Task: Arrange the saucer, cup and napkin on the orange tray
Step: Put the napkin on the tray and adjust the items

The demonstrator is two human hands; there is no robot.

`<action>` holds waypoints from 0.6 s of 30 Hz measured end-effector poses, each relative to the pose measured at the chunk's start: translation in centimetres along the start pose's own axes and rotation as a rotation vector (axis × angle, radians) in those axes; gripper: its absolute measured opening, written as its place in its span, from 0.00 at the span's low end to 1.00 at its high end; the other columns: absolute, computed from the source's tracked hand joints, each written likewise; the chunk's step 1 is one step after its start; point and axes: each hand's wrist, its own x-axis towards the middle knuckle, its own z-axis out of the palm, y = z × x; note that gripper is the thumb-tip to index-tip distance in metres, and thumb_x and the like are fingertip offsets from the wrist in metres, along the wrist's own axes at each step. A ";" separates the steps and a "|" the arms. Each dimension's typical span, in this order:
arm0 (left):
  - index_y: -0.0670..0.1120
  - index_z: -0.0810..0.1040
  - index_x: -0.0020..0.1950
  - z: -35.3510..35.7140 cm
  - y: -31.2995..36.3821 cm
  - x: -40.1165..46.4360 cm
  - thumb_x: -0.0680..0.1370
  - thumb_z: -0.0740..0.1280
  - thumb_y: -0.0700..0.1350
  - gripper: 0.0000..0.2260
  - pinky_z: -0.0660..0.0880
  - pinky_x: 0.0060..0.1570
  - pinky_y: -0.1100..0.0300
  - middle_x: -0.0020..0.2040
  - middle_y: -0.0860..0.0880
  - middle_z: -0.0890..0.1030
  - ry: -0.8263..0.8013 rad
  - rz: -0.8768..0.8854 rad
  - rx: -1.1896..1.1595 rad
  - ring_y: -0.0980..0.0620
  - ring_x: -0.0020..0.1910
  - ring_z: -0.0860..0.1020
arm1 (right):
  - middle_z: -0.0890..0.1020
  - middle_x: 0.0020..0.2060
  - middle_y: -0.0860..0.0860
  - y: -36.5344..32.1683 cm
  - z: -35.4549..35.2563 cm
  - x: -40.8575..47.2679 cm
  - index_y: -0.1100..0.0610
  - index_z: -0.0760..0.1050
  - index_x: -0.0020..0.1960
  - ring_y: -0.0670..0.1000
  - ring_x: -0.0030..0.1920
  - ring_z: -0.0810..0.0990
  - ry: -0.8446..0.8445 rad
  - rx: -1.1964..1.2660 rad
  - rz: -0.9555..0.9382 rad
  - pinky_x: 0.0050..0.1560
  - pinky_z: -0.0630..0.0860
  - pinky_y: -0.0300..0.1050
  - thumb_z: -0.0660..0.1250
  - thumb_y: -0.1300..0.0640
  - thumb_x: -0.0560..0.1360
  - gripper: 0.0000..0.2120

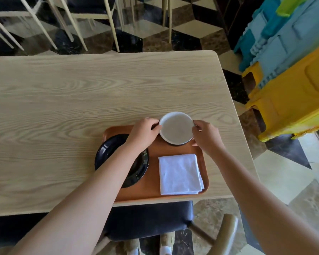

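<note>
An orange tray (151,192) lies at the near edge of the wooden table. On its left part sits a black saucer (107,151), partly hidden under my left forearm. A folded white napkin (180,174) lies on the tray's right front part. A round white-rimmed cup (176,128) with a pale inside is at the tray's far right corner. My left hand (143,133) grips the cup's left rim and my right hand (205,135) grips its right rim. Whether the cup rests on the tray or is held just above it, I cannot tell.
The light wooden table (81,98) stretches far and left of the tray. A dark padded chair (147,219) stands under the near edge. Blue and yellow plastic crates (287,70) are stacked right of the table. Chair legs (114,24) stand beyond the far edge.
</note>
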 end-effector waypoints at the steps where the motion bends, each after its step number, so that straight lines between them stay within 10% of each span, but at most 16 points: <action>1: 0.39 0.78 0.41 -0.2 0.0 -0.1 0.77 0.63 0.43 0.09 0.62 0.32 0.60 0.37 0.43 0.78 -0.006 -0.004 -0.011 0.46 0.38 0.74 | 0.82 0.40 0.64 0.0 0.0 0.0 0.65 0.76 0.45 0.57 0.29 0.83 -0.003 -0.004 0.000 0.26 0.73 0.36 0.55 0.64 0.74 0.10; 7: 0.41 0.81 0.43 -1.0 -1.1 -0.4 0.76 0.64 0.42 0.08 0.66 0.34 0.61 0.37 0.44 0.82 0.001 -0.032 -0.018 0.48 0.37 0.77 | 0.82 0.39 0.63 -0.6 0.9 -0.2 0.63 0.77 0.46 0.59 0.35 0.84 -0.057 0.088 -0.006 0.40 0.82 0.58 0.55 0.65 0.73 0.12; 14: 0.41 0.77 0.40 -0.8 -1.8 -1.2 0.76 0.64 0.43 0.08 0.67 0.38 0.56 0.37 0.40 0.80 0.031 -0.067 -0.030 0.43 0.37 0.76 | 0.82 0.43 0.57 -0.8 1.6 -1.0 0.58 0.77 0.50 0.59 0.37 0.83 -0.039 0.173 -0.007 0.44 0.81 0.59 0.54 0.65 0.74 0.15; 18: 0.42 0.73 0.65 -0.4 -1.5 -2.1 0.78 0.63 0.44 0.16 0.69 0.61 0.54 0.60 0.43 0.79 0.097 -0.075 -0.005 0.45 0.61 0.75 | 0.83 0.49 0.52 -0.6 1.4 -1.6 0.52 0.76 0.58 0.54 0.46 0.82 -0.023 0.193 -0.007 0.49 0.79 0.50 0.58 0.60 0.76 0.14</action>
